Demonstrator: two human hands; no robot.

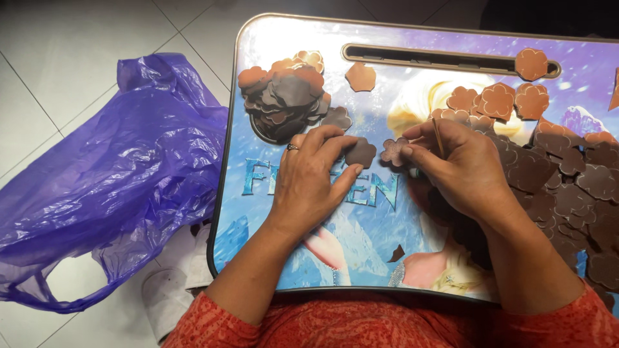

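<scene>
1. Nearest the camera are the person's red patterned sleeves (258, 325), with both forearms reaching forward over a lap tray (361, 258) that has a blue and purple cartoon print.
2. The left hand (309, 180) lies palm down on the tray, a ring (293, 147) on one finger. Its fingertips press on a dark brown flower-shaped cutout (360, 153); the fingers are spread loosely, resting on the piece rather than pinching it.
3. The right hand (461, 164) is closed in a narrow pinch around a thin stick (438, 136), held nearly upright. Its fingertips also touch a smaller flower cutout (393, 151), just beside the one under the left hand.
4. To the right of that hand, a loose spread of brown cutouts (567, 187) covers the tray's right side.
5. Farther off, at the tray's upper left, a pile of cutouts (287, 96) sits in a round recess.
6. A long slot (445, 59) runs along the far edge, with single orange-brown cutouts near it.
7. Left of the tray, on the tiled floor (58, 51), lies a crumpled purple plastic bag (109, 180).
</scene>
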